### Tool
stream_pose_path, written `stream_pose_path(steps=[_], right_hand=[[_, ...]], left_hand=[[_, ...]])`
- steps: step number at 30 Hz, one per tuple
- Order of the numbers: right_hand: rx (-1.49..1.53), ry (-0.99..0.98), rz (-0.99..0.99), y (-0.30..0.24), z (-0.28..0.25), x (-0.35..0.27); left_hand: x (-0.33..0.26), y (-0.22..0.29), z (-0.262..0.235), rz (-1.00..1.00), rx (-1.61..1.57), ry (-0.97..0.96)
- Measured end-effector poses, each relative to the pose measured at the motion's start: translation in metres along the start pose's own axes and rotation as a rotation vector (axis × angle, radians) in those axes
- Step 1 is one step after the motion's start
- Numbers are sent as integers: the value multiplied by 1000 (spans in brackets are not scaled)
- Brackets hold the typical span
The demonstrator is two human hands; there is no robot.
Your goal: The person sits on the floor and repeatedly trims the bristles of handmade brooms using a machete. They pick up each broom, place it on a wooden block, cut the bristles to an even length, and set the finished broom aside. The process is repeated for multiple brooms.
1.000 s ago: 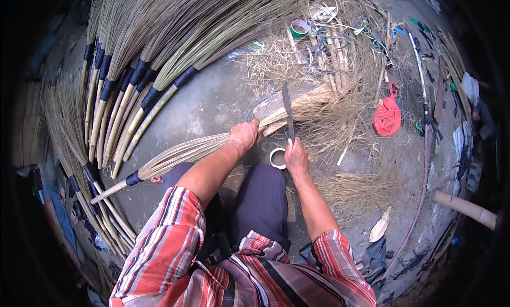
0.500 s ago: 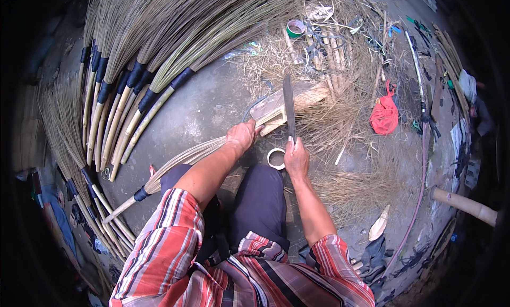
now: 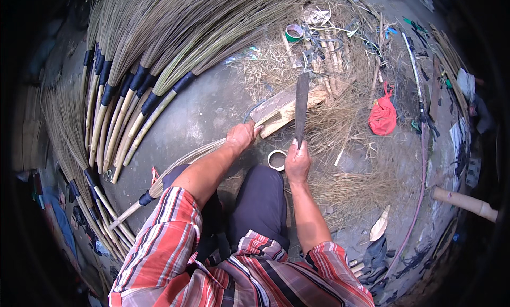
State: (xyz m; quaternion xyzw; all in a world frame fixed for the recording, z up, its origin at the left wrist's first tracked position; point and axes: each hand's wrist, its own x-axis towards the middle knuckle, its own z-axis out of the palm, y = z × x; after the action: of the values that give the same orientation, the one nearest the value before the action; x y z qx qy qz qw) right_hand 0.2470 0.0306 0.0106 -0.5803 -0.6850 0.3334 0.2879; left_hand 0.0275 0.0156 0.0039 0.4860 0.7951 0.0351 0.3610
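My left hand (image 3: pixel 242 135) is closed around the bristles of a broom (image 3: pixel 199 152), close to their far end. The broom slants down to the left under my left forearm, and its pale handle (image 3: pixel 125 213) with a dark blue binding shows beyond my sleeve. A wooden block (image 3: pixel 281 106) lies just past that hand; how the bristle tips meet it is hard to see. In my right hand (image 3: pixel 298 161) is a large knife by its handle, its long dark blade (image 3: pixel 302 102) pointing away from me beside the block.
Many finished-looking brooms (image 3: pixel 154 86) fan out at the left. Loose straw (image 3: pixel 356 192) covers the floor to the right, near a red bag (image 3: pixel 383 115). A roll of tape (image 3: pixel 276 159) lies by my knee, and a green-edged roll (image 3: pixel 294 32) farther off. A bamboo pole (image 3: pixel 465 203) juts in from the right.
The knife blade has shifted right, away from the bristle ends, and leans slightly right. Bristles that stretched over the block no longer show there. My left hand has barely moved.
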Motion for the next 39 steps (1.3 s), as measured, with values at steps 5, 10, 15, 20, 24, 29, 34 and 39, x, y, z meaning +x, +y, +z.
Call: stream_pose_path(steps=[5,10,15,20,24,29,34,39], right_hand=[[-253,-267,147,16,25,6],[-367,-148,33,7,12,11],[200,-332,-137,-96,34,24],[1349,-698,224,-190,88,35],[1367,-568,348,-219,101,35],[1326,-547,335,-232,97,33],[1220,-612,294,-229,84,30],[1138,-498,76,-216,57,49]], left_hand=[[4,-5,6,-11,-7,-12],[2,-20,-62,139,-195,-82],[-56,-30,-164,227,-296,-132],[-153,-80,-227,451,-355,314],[-262,-206,-233,166,-610,534],[-357,-343,-123,-577,-87,93],[-367,-416,-44,-604,-55,253],[-382,-413,-60,-382,-118,488]])
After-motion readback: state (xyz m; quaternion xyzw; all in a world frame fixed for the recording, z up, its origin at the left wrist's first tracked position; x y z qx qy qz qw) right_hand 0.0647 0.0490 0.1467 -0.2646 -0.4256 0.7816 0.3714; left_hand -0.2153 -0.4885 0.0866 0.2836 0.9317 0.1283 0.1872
